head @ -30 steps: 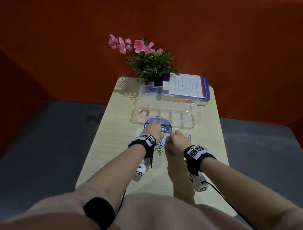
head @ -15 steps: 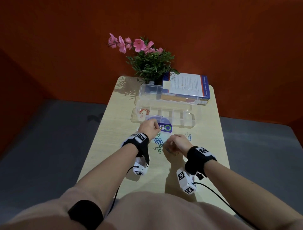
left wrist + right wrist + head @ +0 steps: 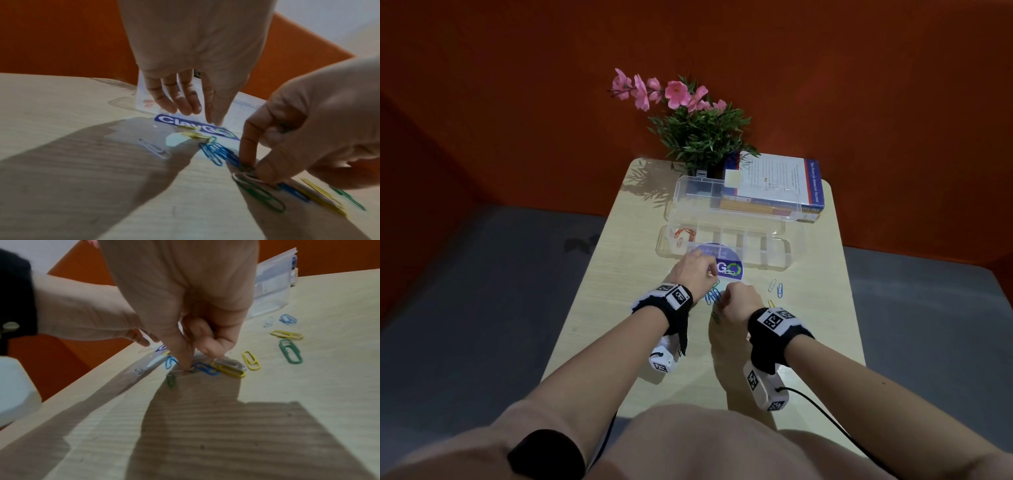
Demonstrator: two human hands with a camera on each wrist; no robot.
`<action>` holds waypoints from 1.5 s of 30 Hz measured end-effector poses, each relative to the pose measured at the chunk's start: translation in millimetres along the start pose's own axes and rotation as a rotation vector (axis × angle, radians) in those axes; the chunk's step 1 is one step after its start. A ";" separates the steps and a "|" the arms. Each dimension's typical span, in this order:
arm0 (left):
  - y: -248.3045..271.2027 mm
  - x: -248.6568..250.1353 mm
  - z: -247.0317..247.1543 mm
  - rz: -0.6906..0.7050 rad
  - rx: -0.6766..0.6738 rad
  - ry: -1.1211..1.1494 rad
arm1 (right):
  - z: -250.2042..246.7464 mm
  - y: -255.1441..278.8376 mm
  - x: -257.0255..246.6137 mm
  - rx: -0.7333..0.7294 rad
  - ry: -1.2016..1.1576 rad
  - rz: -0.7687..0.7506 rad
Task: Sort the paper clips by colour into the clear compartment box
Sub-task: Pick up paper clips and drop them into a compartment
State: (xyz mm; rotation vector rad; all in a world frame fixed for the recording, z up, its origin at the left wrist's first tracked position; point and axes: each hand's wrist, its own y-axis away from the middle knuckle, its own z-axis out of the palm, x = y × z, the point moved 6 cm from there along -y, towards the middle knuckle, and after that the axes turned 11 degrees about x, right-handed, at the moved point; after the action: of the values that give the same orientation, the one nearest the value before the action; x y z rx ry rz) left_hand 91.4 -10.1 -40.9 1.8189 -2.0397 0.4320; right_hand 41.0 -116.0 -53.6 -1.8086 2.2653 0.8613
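Observation:
The clear compartment box (image 3: 786, 262) lies open mid-table, with red clips (image 3: 683, 235) in its far-left cell. Loose blue clips (image 3: 216, 152), a green clip (image 3: 260, 195), yellow clips (image 3: 251, 360) and a white clip (image 3: 154, 148) are scattered on the table in front of it. My right hand (image 3: 191, 365) reaches down into the pile, thumb and forefinger pinching a white clip (image 3: 245, 175) that still lies on the wood. My left hand (image 3: 195, 113) hovers with relaxed fingers over a round blue-labelled clear lid (image 3: 726, 265), holding nothing.
The box's raised lid (image 3: 736, 195) leans against a stack of books (image 3: 784, 181) at the back. A potted plant with pink flowers (image 3: 698, 133) stands behind them. A few more clips (image 3: 775, 287) lie right of my hands. The table's edges (image 3: 592, 281) are close on both sides.
My left hand has drawn a little left and back, uncovering the blue clips. My right hand has turned and brought its fingertips down onto the pile.

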 end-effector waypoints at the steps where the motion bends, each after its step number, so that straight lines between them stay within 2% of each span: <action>1: -0.7 3.2 4.1 0.013 -0.036 -0.013 | -0.3 -0.2 2.5 -0.014 -0.011 0.020; 5: -4.3 10.1 15.6 0.010 -0.142 -0.082 | -1.0 -0.1 15.5 -0.053 -0.121 0.098; 11: -6.2 8.9 19.0 -0.063 -0.158 -0.041 | -1.2 5.4 21.1 -0.090 -0.157 0.084; 18: -3.1 4.0 17.0 -0.045 -0.195 0.040 | -13.5 3.6 30.4 -0.060 -0.553 0.212; 21: -2.5 2.7 12.9 -0.091 -0.172 0.148 | -12.5 4.5 35.8 -0.074 -0.732 0.273; 24: -1.2 -3.7 6.8 -0.207 -0.091 0.319 | -11.4 8.0 38.1 -0.107 -0.872 0.322; 26: -1.0 -5.1 2.0 -0.232 -0.047 0.393 | -11.6 8.3 38.4 -0.115 -0.923 0.334; 30: -0.7 -7.3 -5.6 -0.261 -0.013 0.493 | -11.8 5.5 40.4 -0.095 -0.937 0.355; 36: 13.9 -0.2 -1.5 -0.314 -0.186 0.560 | -12.4 5.1 39.1 -0.081 -0.837 0.305; 39: 20.6 7.7 4.3 -0.291 -0.285 0.470 | -17.1 6.8 37.9 -0.061 -0.731 0.242; 42: 25.1 13.8 6.4 -0.286 -0.311 0.382 | -18.2 6.9 38.4 -0.035 -0.717 0.217; 45: 26.3 17.7 10.3 -0.222 -0.334 0.320 | -17.7 6.3 39.8 -0.023 -0.688 0.190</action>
State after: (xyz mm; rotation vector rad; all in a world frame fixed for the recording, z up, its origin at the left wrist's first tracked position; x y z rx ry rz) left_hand 62.9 -27.3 -41.3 1.6283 -1.5690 0.2774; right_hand 28.5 -158.1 -53.7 -1.0617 1.9722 1.2953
